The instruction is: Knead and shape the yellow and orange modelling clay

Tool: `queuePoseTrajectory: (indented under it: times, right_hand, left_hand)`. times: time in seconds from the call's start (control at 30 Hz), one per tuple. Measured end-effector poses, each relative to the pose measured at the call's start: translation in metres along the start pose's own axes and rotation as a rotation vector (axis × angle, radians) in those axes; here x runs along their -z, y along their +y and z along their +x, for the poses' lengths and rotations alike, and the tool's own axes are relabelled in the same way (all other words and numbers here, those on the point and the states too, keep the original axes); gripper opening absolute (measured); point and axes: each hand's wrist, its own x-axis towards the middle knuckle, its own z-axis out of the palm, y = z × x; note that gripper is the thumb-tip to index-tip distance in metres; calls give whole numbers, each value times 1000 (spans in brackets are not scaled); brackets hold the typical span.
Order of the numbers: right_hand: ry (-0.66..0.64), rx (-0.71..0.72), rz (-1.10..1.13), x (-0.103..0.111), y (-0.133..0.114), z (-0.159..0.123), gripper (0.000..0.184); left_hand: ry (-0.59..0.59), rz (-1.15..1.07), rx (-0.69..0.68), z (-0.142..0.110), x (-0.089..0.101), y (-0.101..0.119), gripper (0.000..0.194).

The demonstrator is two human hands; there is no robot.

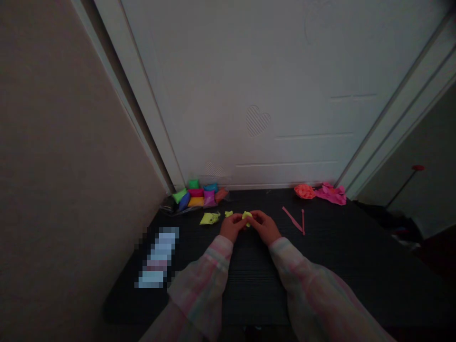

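Over the middle of the dark table, my left hand [232, 226] and my right hand [265, 227] meet around a small lump of yellow modelling clay [247, 216]. Fingertips of both hands pinch the clay from either side; part of it is hidden by them. Just left of my left hand lies a small yellow scrap [228, 214]. Beyond that scrap is a yellow clay packet [209, 218], which looks opened and crumpled. To the right of my right hand, two pink modelling tools [293, 222] rest in a V shape.
A clear bag of colourful clay packets [195, 195] sits at the table's back left. An orange clay piece [304, 191] and a pink clay piece [331, 194] lie at the back right. A blurred-out bright rectangle [158, 259] is at the left. A white door panel [249, 95] rises behind the table [256, 280].
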Motion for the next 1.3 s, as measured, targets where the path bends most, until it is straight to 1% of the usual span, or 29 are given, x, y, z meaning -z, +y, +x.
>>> queuePoseTrajectory:
  times: [0.27, 0.57, 0.8, 1.1, 1.3]
  right_hand:
    - [-9, 6, 31, 0, 0, 0, 24]
    - [20, 24, -23, 0, 3, 1, 24]
    - [35, 10, 34, 0, -3, 0, 25]
    - [57, -48, 165, -2, -8, -1, 28]
    - [54, -67, 201, -2, -9, -1, 29]
  left_hand:
    - [1, -20, 17, -2, -1, 4, 17]
    - [17, -61, 34, -4, -4, 5, 18]
    - [63, -267, 55, 1, -5, -4, 24]
    - [91, -504, 86, -2, -6, 1, 22]
    - [65, -618, 114, -3, -3, 3, 20]
